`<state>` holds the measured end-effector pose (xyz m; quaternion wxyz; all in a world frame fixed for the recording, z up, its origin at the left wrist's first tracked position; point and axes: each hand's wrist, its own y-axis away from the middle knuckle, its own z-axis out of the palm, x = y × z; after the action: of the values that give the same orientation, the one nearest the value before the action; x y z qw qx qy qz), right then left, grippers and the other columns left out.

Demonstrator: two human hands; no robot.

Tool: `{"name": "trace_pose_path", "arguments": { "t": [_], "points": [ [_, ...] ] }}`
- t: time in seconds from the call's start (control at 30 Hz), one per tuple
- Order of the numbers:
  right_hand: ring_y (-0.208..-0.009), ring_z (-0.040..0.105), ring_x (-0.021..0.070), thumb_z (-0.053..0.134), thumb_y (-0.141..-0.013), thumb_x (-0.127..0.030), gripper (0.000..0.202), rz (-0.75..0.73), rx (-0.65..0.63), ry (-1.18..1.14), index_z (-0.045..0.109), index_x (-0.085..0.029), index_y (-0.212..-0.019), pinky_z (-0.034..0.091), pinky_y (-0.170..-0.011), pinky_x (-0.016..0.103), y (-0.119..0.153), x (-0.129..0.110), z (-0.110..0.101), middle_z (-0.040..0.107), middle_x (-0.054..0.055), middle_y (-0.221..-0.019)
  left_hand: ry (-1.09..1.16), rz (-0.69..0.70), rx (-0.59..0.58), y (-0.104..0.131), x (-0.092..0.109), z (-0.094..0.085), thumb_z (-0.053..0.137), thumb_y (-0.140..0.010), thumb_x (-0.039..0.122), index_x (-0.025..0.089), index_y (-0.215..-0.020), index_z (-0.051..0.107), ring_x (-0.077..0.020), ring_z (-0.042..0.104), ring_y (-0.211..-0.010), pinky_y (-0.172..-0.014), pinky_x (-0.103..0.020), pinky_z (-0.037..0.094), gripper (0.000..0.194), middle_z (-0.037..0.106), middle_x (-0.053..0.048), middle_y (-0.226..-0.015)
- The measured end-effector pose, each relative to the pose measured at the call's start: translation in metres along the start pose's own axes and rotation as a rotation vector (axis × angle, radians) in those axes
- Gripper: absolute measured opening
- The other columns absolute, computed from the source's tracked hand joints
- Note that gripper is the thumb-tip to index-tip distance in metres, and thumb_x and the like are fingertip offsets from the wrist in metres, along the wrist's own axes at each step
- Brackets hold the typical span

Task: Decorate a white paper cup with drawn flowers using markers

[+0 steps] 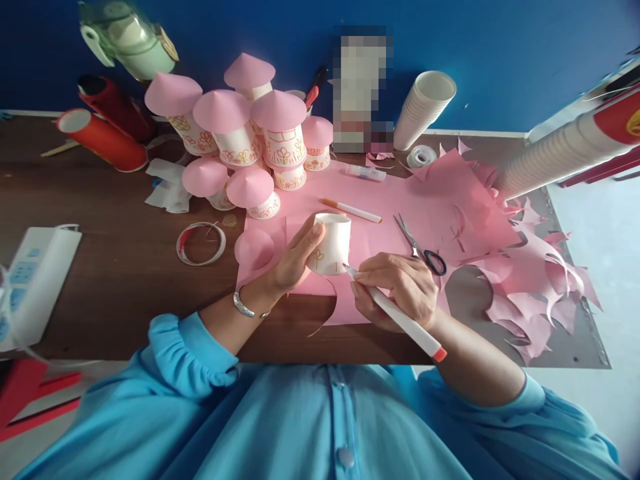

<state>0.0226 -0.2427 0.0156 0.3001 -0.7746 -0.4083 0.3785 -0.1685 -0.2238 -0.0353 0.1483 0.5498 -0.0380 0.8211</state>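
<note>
Clasped the cup [335,240] in the curled left hand [297,260]; drew low on it with the marker [406,321] pinched in the right hand [403,288]. Probably needed steady strokes just beyond that hand.

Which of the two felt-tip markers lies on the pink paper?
The loose marker just beyond the held paper cup, left of the scissors; the other marker is in the right hand.

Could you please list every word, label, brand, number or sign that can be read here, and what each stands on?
No text can be read.
Red wrapper, far right: yellow emblem cut off by the frame, no lettering readable.
Small tube: any print is too small.
Pixelated object: obscured, unreadable.
White cup in hand: drawn flower and strokes, no words visible.
White marker: no print readable.
</note>
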Motion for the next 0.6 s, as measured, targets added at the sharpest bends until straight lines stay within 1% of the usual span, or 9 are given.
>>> {"name": "trace_pose_path", "arguments": {
  "t": [0.13,0.2,0.27,0.37,0.43,0.53,0.6],
  "points": [
    [-0.059,0.068,0.0142,0.066,-0.088,-0.007,0.016,-0.046,0.009,0.015,0.058,-0.019,-0.096,0.056,-0.053,0.026,0.0017,0.0014,0.0015,0.068,0.001,-0.072,-0.002,0.014,-0.051,0.0011,0.0038,0.0034,0.045,-0.102,0.062,0.021,-0.133,0.063,-0.0238,0.067,-0.104,-0.082,-0.036,0.058,0.054,0.068,-0.011,-0.122],
    [-0.06,0.069,0.0144,0.065,-0.089,-0.007,0.015,-0.054,0.005,0.016,0.058,-0.018,-0.096,0.057,-0.054,0.026,0.0022,0.0019,0.0028,0.068,0.001,-0.072,-0.001,0.006,-0.065,0.0013,0.0058,0.0046,0.046,-0.102,0.062,0.022,-0.133,0.062,-0.0232,0.068,-0.098,-0.079,-0.036,0.058,0.054,0.069,-0.011,-0.12],
    [-0.061,0.069,0.0143,0.064,-0.089,-0.008,0.015,-0.053,-0.001,0.017,0.058,-0.019,-0.096,0.058,-0.055,0.026,0.0025,0.0023,0.0037,0.069,0.001,-0.072,0.005,-0.004,-0.065,0.0014,0.0065,0.0051,0.048,-0.1,0.064,0.023,-0.132,0.063,-0.0242,0.069,-0.097,-0.078,-0.037,0.058,0.054,0.07,-0.011,-0.12],
    [-0.061,0.069,0.0139,0.064,-0.09,-0.008,0.014,-0.052,-0.001,0.028,0.058,-0.02,-0.096,0.058,-0.055,0.026,0.003,0.0029,0.0047,0.069,0.001,-0.072,-0.019,-0.002,-0.046,0.0012,0.005,0.0039,0.047,-0.1,0.064,0.024,-0.131,0.064,-0.0273,0.068,-0.107,-0.084,-0.039,0.059,0.054,0.069,-0.01,-0.122],
    [-0.06,0.068,0.0138,0.064,-0.09,-0.009,0.015,-0.055,-0.002,0.034,0.057,-0.02,-0.097,0.058,-0.054,0.026,0.0035,0.0033,0.0051,0.068,0.001,-0.072,-0.045,0.008,-0.03,0.0011,0.0035,0.0027,0.047,-0.1,0.065,0.023,-0.13,0.065,-0.0297,0.065,-0.117,-0.093,-0.042,0.057,0.054,0.068,-0.011,-0.127],
    [-0.061,0.069,0.0138,0.065,-0.089,-0.009,0.015,-0.055,-0.012,0.033,0.057,-0.02,-0.098,0.058,-0.055,0.026,0.0043,0.0038,0.0055,0.069,0.001,-0.072,-0.089,0.019,-0.007,0.0011,0.0029,0.0019,0.046,-0.1,0.065,0.021,-0.131,0.064,-0.0319,0.058,-0.131,-0.109,-0.046,0.052,0.056,0.064,-0.013,-0.136],
    [-0.061,0.069,0.0134,0.065,-0.089,-0.009,0.016,-0.052,-0.021,0.04,0.057,-0.02,-0.098,0.059,-0.055,0.025,0.0045,0.004,0.0056,0.069,0.0,-0.073,-0.128,0.02,0.03,0.001,0.0031,0.0023,0.047,-0.099,0.065,0.021,-0.131,0.066,-0.0325,0.057,-0.134,-0.115,-0.047,0.048,0.057,0.065,-0.013,-0.137]
  ]
}}
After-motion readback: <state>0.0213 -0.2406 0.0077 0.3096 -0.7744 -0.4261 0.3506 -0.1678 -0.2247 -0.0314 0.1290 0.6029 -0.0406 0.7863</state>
